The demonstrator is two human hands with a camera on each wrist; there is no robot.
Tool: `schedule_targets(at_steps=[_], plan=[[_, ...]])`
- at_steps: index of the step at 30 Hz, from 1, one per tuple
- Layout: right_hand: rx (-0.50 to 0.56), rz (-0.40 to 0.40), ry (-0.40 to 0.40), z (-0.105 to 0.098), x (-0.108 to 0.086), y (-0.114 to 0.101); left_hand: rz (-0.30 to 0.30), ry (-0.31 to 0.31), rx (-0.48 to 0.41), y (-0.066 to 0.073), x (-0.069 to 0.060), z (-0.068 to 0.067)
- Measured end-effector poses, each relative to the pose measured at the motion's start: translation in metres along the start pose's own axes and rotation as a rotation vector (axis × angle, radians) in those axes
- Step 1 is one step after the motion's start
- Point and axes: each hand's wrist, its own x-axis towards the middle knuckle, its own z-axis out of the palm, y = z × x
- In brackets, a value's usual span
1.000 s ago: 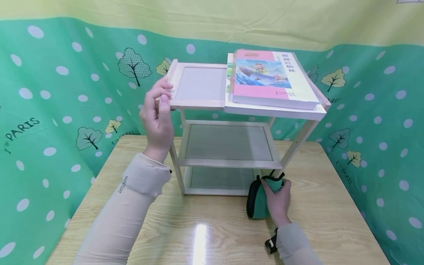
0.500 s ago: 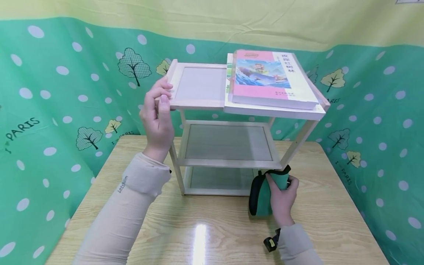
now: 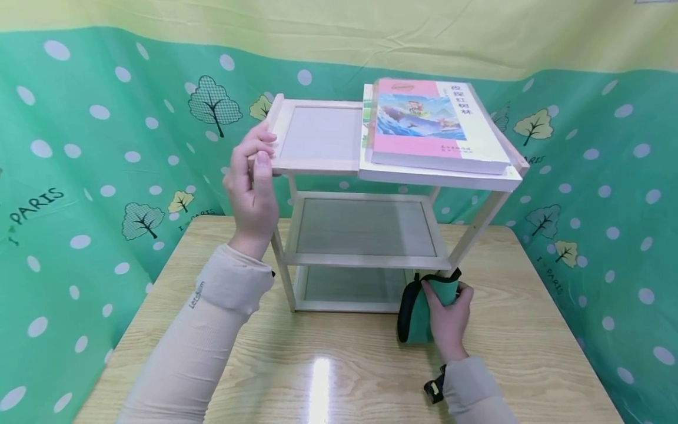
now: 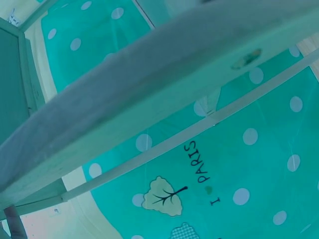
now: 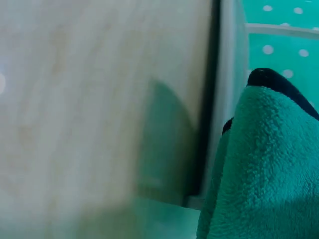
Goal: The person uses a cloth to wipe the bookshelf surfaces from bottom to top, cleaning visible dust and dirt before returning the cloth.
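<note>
My left hand [image 3: 251, 197] grips the left end of the top board of a pale wooden three-tier shelf [image 3: 365, 261]. In my right hand [image 3: 450, 321] is a green cleaning cloth [image 3: 420, 321] with black edging, held at the shelf's front right leg [image 3: 477, 228]. The cloth hides the lower part of that leg, so whether it wraps fully round cannot be told. Fuzzy pile shows on the cloth [image 5: 274, 159] in the right wrist view, with no fingers visible there. The left wrist view shows a blurred shelf rail [image 4: 149, 94] close up.
A pink-and-white book [image 3: 418, 147] lies on another book [image 3: 439, 178] at the right of the top board. The shelf stands on a wood-grain table [image 3: 254, 365]. Behind hangs a green and yellow curtain [image 3: 106, 147] with dots and trees.
The right hand and cloth have shifted right and slightly up at the front right leg, then a little back left. The left hand, shelf and books stay in place.
</note>
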Motion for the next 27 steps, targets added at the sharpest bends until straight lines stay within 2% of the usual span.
schedule_targets(at_steps=[3,8,14,23,27], plan=[[-0.072,0.030,-0.049,0.000,0.000,0.011,-0.001,-0.001,0.006,0.001,0.000,0.000],[-0.119,0.055,-0.094,0.000,0.000,0.023,-0.010,-0.008,0.013,0.001,-0.001,0.000],[-0.133,0.067,-0.142,-0.002,-0.001,0.024,-0.009,-0.005,0.010,0.002,0.000,-0.001],[-0.161,0.174,-0.263,-0.007,-0.005,0.026,-0.007,-0.008,0.001,0.000,0.000,-0.001],[-0.186,0.182,-0.265,-0.007,-0.004,0.026,-0.003,-0.007,0.000,0.000,0.000,-0.001]])
